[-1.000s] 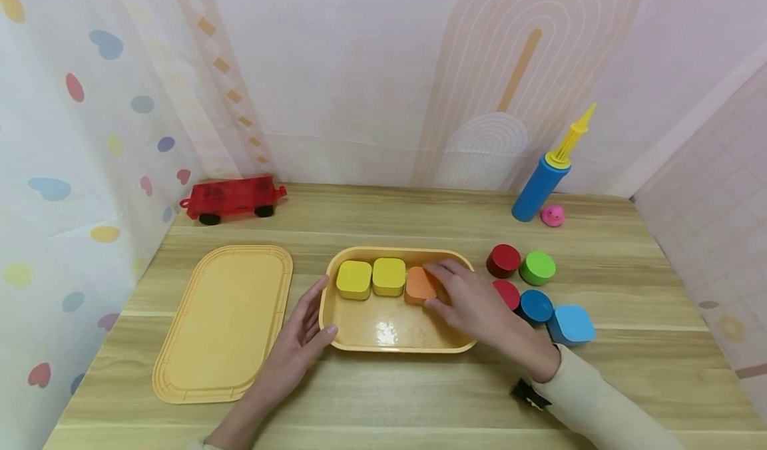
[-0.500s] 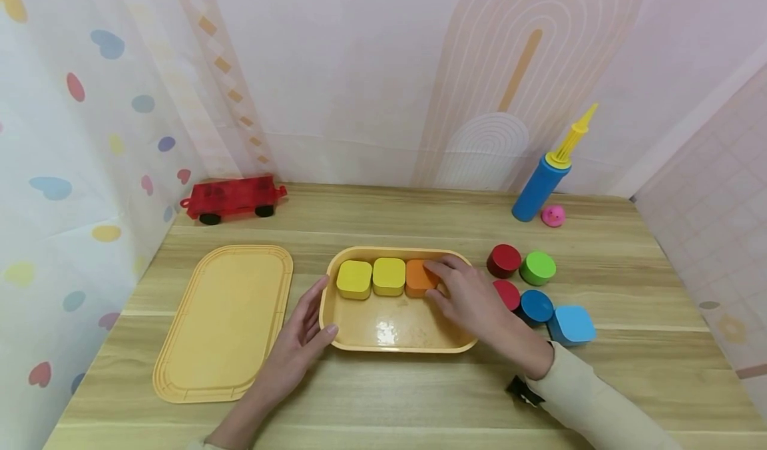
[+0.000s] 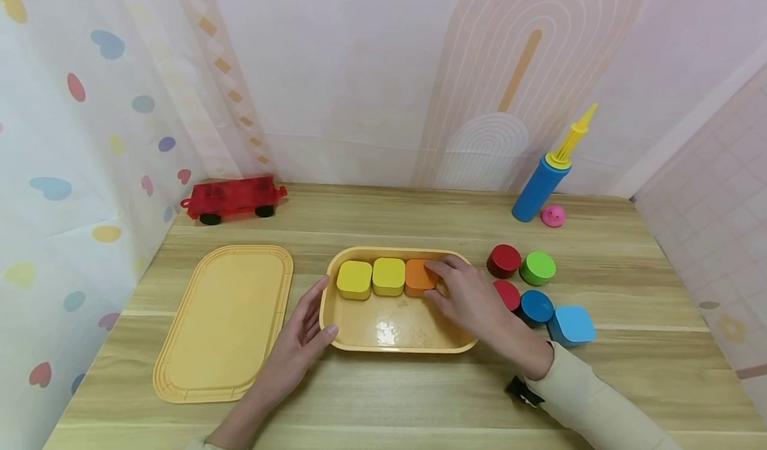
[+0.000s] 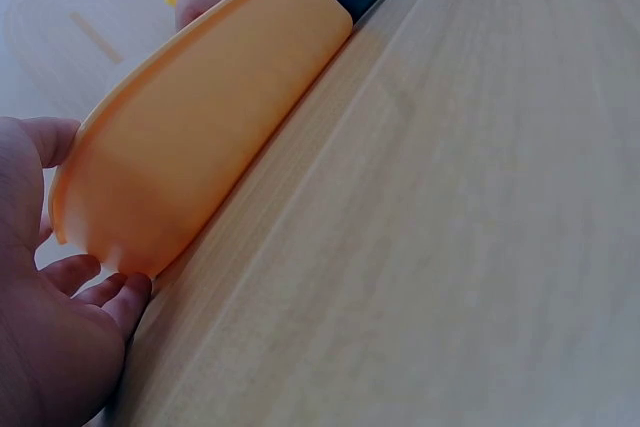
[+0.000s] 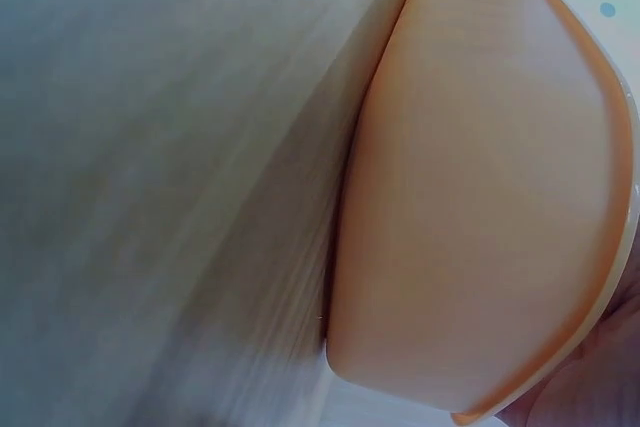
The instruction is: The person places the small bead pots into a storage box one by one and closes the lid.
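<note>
1. A wood-grain tabletop (image 3: 383,403) is running back to a pale curtain (image 3: 335,77) printed with arches; coloured hearts and dots are patterning its left side.
2. An orange rounded-square block (image 3: 418,277), smooth and flat-topped, is sitting inside an apricot plastic bin (image 3: 383,320), just beside two yellow blocks (image 3: 389,275).
3. The right hand (image 3: 473,303) is pinching its right side; the left hand (image 3: 293,343) is gripping the bin's left end, thumb and fingers parted.
4. Right fingers are hiding the orange block's edge; both wrist views are showing bin walls concealing its contents.
</note>
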Motion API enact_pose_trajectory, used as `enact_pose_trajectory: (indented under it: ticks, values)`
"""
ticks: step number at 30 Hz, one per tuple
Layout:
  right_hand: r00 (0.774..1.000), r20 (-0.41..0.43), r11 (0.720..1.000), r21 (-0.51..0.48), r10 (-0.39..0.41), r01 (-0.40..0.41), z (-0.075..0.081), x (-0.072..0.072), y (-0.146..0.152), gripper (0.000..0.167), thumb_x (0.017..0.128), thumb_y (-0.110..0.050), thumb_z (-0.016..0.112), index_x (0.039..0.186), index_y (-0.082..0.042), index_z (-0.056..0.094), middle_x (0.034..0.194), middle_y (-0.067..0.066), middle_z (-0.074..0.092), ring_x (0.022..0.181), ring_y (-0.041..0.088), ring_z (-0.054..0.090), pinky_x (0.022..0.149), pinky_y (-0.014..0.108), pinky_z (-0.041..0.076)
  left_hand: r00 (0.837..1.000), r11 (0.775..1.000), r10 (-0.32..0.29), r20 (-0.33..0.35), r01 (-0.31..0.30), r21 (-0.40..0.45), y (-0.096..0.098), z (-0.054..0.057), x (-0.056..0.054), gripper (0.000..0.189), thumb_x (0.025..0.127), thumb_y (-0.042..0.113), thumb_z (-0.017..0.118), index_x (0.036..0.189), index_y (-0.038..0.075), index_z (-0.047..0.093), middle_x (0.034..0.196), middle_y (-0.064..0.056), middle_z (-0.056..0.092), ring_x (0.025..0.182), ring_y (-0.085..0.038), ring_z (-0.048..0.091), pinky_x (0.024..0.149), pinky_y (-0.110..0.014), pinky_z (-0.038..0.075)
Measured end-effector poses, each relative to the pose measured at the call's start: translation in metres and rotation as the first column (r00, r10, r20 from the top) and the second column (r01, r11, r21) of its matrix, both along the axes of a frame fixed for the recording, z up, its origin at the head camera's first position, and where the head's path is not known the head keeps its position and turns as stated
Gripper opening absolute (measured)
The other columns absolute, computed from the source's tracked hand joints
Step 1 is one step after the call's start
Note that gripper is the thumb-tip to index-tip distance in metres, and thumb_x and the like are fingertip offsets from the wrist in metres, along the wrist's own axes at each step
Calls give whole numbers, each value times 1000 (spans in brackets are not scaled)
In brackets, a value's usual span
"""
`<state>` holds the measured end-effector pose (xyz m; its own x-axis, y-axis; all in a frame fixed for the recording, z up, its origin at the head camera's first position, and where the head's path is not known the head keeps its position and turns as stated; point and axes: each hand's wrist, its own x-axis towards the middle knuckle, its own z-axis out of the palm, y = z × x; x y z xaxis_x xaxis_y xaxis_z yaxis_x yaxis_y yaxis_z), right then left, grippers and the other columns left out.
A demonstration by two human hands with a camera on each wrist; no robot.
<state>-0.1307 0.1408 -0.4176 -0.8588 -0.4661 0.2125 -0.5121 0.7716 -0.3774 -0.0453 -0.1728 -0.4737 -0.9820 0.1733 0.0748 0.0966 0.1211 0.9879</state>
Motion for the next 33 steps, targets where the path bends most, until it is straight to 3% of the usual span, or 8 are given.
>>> enact_pose_trajectory:
  ticks: [8,15,21,33]
  values:
    - [1000,-3,997,-72,-7,7,3,2,4,47,89,-14,96,130,1,78,121,18,78,96,31,78,84,43,69,1000,1000,0,-5,0,3,0,-1,-1,73,113,8,64,176,16,29,183,-20,21,167,-45,20,121,-10,29]
    - [997,79,986,-162,-25,38,6,5,9,48,90,-11,94,134,0,77,126,15,78,101,29,80,85,41,70,1000,1000,-6,-8,6,8,0,-1,-1,73,113,7,63,176,16,28,183,-20,21,167,-45,20,120,-10,29]
    - [995,92,978,-197,-44,61,10,7,15,51,89,-10,95,136,-1,77,125,15,78,99,27,80,85,41,70,1000,1000,-12,-9,12,17,0,0,-1,73,113,6,63,177,14,27,183,-20,20,167,-46,19,121,-10,29]
    - [992,120,924,-374,-30,73,17,13,33,50,87,-2,94,134,2,77,121,18,78,99,26,79,83,41,70,1000,1000,-13,-20,14,19,0,-1,-1,73,113,6,62,177,15,28,182,-21,21,166,-46,20,121,-10,30]
